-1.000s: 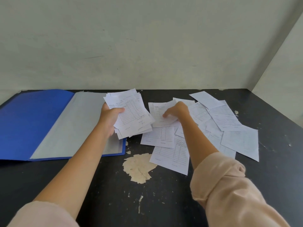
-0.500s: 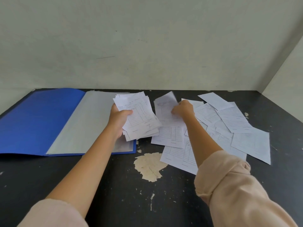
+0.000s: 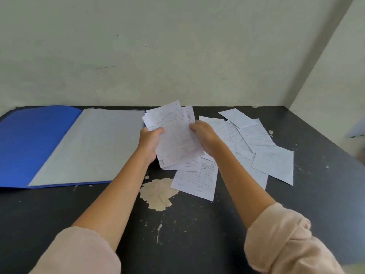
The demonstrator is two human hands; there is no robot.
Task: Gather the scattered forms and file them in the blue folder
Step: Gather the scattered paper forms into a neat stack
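A stack of white printed forms (image 3: 174,135) is held up above the black table between both hands. My left hand (image 3: 150,141) grips its left edge and my right hand (image 3: 205,136) grips its right edge. Several more forms (image 3: 256,147) lie scattered and overlapping on the table to the right and just below the stack. The blue folder (image 3: 35,145) lies open flat at the left, its grey inner sheet (image 3: 94,147) facing up, right beside my left hand.
The black table (image 3: 197,230) has a large patch of peeled paint (image 3: 158,192) in front of the hands. A pale wall runs along the back and another closes the right side.
My right hand lifted a form off the table and brought it left onto the stack in my left hand. Both hands now hold the stack.
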